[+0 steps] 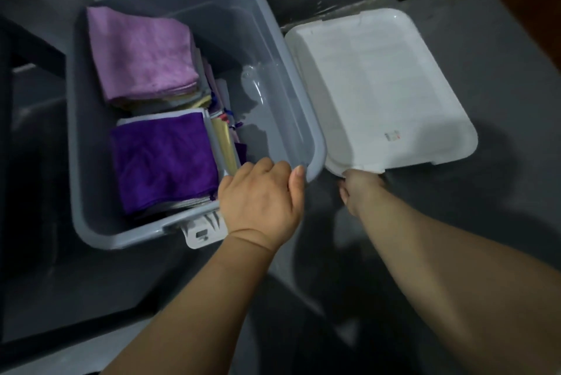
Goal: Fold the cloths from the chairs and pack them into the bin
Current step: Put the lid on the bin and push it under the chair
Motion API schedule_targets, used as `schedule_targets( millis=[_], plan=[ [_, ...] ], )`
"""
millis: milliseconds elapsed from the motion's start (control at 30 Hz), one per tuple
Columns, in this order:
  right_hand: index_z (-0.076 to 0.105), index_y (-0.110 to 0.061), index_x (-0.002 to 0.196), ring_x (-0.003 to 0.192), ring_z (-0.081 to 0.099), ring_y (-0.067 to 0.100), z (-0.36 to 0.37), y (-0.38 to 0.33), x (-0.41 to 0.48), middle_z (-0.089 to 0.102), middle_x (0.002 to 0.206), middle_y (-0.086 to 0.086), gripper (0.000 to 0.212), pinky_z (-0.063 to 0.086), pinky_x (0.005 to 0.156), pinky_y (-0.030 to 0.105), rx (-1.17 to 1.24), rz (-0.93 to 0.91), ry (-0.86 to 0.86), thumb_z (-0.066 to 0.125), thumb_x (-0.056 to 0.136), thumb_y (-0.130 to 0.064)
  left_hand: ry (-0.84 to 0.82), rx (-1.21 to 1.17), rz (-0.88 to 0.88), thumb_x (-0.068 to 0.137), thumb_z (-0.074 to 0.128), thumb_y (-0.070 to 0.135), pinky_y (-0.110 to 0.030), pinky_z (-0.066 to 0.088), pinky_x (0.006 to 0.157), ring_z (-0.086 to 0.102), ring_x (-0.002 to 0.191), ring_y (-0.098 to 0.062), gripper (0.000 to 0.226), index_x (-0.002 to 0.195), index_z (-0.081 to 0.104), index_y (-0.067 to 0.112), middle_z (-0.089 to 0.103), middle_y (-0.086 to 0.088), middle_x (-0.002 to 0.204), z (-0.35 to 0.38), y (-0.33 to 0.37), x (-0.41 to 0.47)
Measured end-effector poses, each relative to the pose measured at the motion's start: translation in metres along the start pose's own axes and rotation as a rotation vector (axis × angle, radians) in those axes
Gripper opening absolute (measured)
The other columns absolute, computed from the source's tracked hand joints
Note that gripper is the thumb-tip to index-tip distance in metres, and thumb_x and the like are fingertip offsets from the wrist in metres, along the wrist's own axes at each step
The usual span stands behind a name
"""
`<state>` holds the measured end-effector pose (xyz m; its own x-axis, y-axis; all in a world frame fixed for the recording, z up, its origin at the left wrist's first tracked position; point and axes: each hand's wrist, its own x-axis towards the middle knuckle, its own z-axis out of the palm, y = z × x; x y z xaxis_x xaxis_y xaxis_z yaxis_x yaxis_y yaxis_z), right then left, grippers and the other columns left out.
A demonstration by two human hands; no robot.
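Folded cloths (142,52) lie stacked in the bin (71,131). The left hand (261,195) has its grip curled over the rim, while the right hand (359,189) pinches a corner of the lid (379,86) on the floor (501,222). Lifted by one corner, the lid could tilt and slip free.

Bare left hand (261,192), bare right hand (359,191), both forearms uncovered, short left thumbnail, creased left wrist
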<state>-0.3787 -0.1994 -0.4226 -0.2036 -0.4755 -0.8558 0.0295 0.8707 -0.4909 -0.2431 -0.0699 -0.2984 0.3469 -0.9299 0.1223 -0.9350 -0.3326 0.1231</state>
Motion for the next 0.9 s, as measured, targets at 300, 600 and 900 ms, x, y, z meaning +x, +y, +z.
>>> schedule_targets(
  millis=[300,600,900],
  plan=[
    [0.045,-0.035,0.122,0.11,0.063,0.029,-0.041,-0.058,-0.148,0.059,0.129,-0.001,0.055,0.065,0.064,0.043,-0.195,-0.601,-0.196,0.055,0.087,0.006,-0.178,-0.129,-0.079,0.1,0.024,0.05,-0.039,0.036,0.075,0.061,0.095,-0.025,0.037,0.107,0.051,0.025,0.065,0.003,0.098,-0.026,-0.001,-0.003],
    [0.044,-0.017,0.13,0.1,0.053,0.034,-0.036,-0.025,-0.195,0.048,0.123,0.008,0.057,0.04,0.08,0.033,-1.021,-1.23,-0.203,0.057,0.081,0.009,0.343,-0.531,-0.189,0.086,0.053,0.041,-0.05,0.036,0.107,0.042,0.125,-0.037,0.064,0.133,0.044,-0.002,0.044,-0.021,0.134,-0.079,-0.037,-0.047],
    [0.05,-0.014,0.136,0.135,0.037,0.037,-0.017,0.006,-0.189,0.038,0.145,0.011,0.074,0.049,0.094,0.046,-1.279,-1.415,-0.066,0.046,0.071,0.021,0.07,-0.071,-0.126,0.095,0.045,0.063,-0.061,0.011,0.119,0.007,0.153,-0.036,0.07,0.156,0.022,0.038,0.015,-0.005,0.164,-0.088,-0.082,-0.049]
  ],
)
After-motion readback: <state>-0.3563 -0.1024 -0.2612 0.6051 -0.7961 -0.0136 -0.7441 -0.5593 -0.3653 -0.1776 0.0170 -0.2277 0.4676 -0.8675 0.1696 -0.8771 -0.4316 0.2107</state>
